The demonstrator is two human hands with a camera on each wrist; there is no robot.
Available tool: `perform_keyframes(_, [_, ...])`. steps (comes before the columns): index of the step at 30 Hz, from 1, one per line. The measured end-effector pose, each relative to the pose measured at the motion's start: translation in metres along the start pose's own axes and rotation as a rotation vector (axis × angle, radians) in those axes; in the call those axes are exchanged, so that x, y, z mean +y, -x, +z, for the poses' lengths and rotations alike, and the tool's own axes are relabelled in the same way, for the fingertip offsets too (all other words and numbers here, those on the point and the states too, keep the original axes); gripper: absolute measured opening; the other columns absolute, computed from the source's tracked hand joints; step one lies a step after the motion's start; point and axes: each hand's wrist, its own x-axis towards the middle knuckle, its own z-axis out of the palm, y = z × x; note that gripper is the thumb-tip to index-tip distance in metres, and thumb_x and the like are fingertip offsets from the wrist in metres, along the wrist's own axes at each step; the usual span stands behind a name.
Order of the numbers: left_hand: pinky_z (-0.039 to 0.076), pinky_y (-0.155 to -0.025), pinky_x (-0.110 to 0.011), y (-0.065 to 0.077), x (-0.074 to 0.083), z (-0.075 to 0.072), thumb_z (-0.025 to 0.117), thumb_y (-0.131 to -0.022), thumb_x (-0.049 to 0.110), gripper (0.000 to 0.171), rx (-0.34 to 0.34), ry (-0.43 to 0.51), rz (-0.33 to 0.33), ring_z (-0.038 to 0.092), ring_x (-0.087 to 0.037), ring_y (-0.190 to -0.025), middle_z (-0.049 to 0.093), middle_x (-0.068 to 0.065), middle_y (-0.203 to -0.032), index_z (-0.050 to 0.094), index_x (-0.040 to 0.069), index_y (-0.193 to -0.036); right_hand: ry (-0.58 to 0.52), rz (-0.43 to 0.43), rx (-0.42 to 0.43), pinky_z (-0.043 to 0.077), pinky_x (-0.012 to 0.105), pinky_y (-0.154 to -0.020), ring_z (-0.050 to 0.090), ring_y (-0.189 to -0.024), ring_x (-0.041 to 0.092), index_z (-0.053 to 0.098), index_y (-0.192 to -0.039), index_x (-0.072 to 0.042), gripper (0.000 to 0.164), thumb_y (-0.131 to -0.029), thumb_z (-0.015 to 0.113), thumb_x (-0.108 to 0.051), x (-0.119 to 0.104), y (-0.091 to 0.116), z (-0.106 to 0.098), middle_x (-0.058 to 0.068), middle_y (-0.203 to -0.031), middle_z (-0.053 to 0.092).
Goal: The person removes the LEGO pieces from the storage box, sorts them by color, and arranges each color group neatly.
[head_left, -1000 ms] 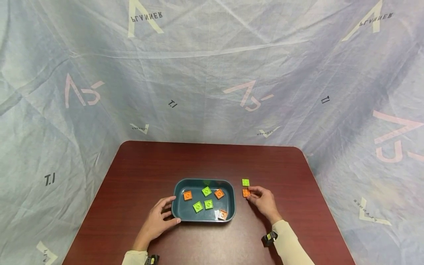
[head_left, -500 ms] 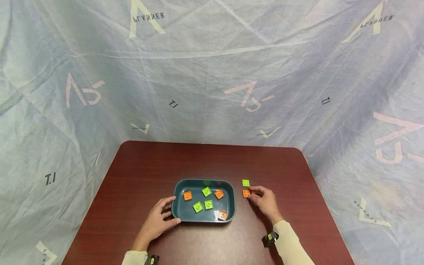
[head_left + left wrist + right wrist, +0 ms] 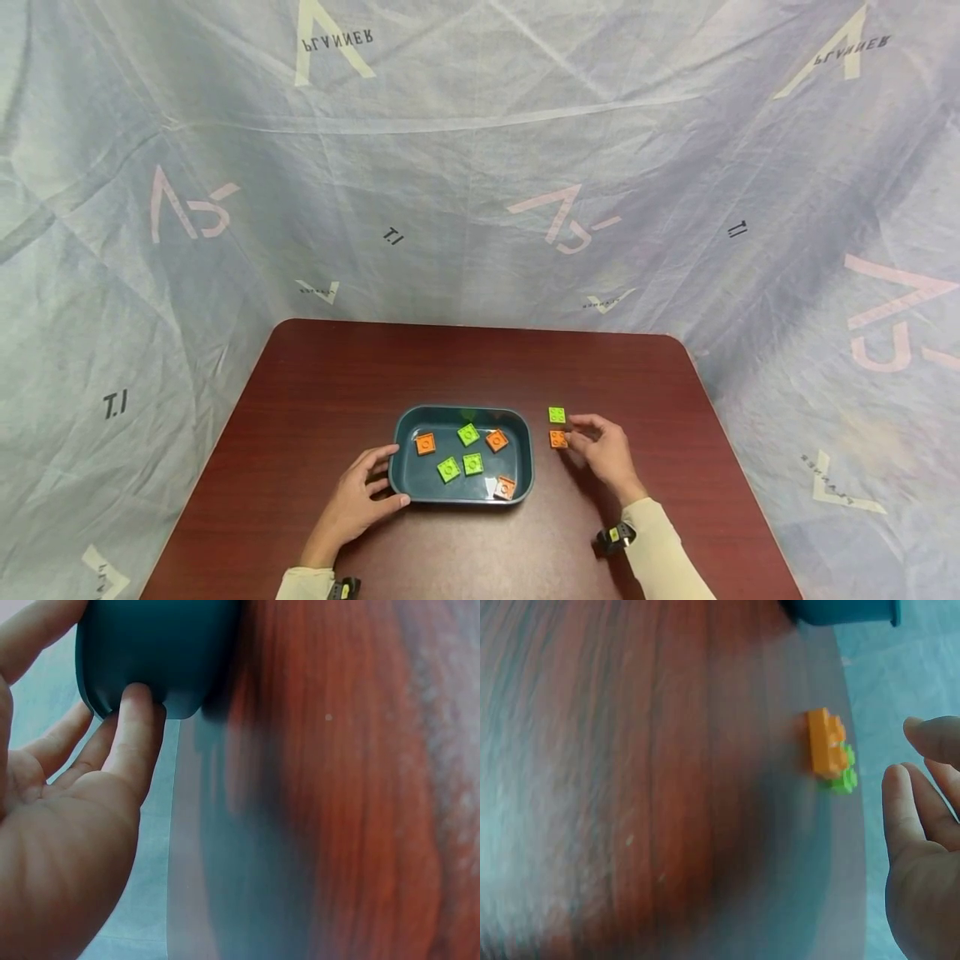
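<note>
A dark teal tray [image 3: 487,501] lies on the table with several orange and green toy bricks loose in it, undersides up. My left hand [image 3: 352,500] spans its left end, thumb at the near corner and fingertips at the rim; the left wrist view shows a finger against the outer wall [image 3: 161,645]. Right of the tray, an orange brick [image 3: 558,439] sits stud side up just in front of a green brick [image 3: 557,415]. Close beside this pair is my right hand [image 3: 606,450], its thumb and fingers apart with nothing between them in the right wrist view.
The reddish-brown table [image 3: 450,358] runs up to a grey printed cloth [image 3: 465,208] hung behind and at both sides. Inside the tray are an orange brick [image 3: 425,443] at the left and a green brick [image 3: 472,463] near the middle.
My right hand has let go of the orange brick and drawn slightly right. The brick stays by the green one. My left hand and the tray have not moved.
</note>
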Motion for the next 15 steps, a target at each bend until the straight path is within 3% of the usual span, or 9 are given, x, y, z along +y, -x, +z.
perform_keyframes(9, [0.06, -0.1, -0.033, 0.0, 0.0, -0.001, 0.095, -0.08, 0.013, 0.085, 0.018, -0.018, -0.002, 0.058, -0.034, -0.138, 0.053, -0.01, -0.154, 0.053, 0.017, -0.154, -0.066, -0.048, -0.075, 0.061, 0.021, -0.081, 0.078, -0.098, 0.012, 0.071, -0.127, 0.005, 0.041, -0.089, 0.084, -0.004, -0.023, 0.004, 0.008, 0.028, -0.118, 0.075])
perform_keyframes(15, [0.06, -0.099, -0.032, 0.0, 0.001, -0.001, 0.096, -0.079, 0.015, 0.086, 0.01, -0.012, -0.014, 0.057, -0.034, -0.139, 0.053, -0.01, -0.154, 0.053, 0.017, -0.154, -0.105, -0.052, -0.118, 0.062, 0.023, -0.084, 0.078, -0.103, 0.016, 0.071, -0.127, 0.004, 0.042, -0.089, 0.085, -0.007, -0.034, 0.004, 0.013, 0.029, -0.125, 0.073])
